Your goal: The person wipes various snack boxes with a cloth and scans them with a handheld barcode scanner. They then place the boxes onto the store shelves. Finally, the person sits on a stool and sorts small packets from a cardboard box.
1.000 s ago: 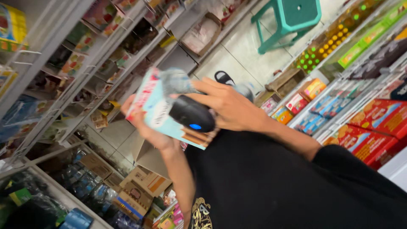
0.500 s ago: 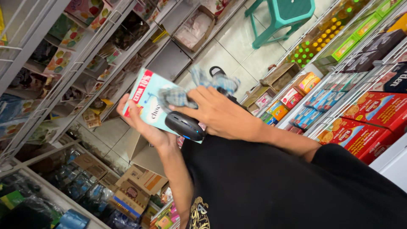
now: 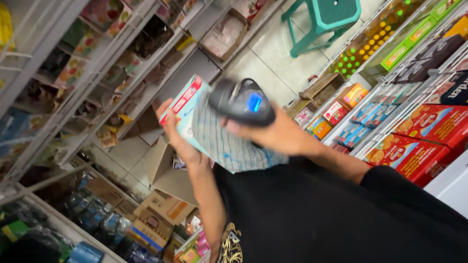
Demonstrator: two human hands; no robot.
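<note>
Left shelves (image 3: 73, 87) run from 7 to 1 o'clock, with cartons (image 3: 156, 219) on the floor at 7 o'clock. Left hand (image 3: 181, 141), just left of centre, fingers clamped on a pale blue packet (image 3: 187, 109). At the packet's 3 o'clock, right hand (image 3: 278, 136), fingers closed around a black scanner (image 3: 242, 103), a checked cloth (image 3: 234, 146) hanging beneath. Green stool (image 3: 324, 17) at 1 o'clock; red boxes (image 3: 424, 139) at 3 o'clock.

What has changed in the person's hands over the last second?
The right hand has swung the dark scanner up and turned it over, so its blue light now faces the camera. The checked cloth now drapes below it. The left hand still holds the pale blue box.
</note>
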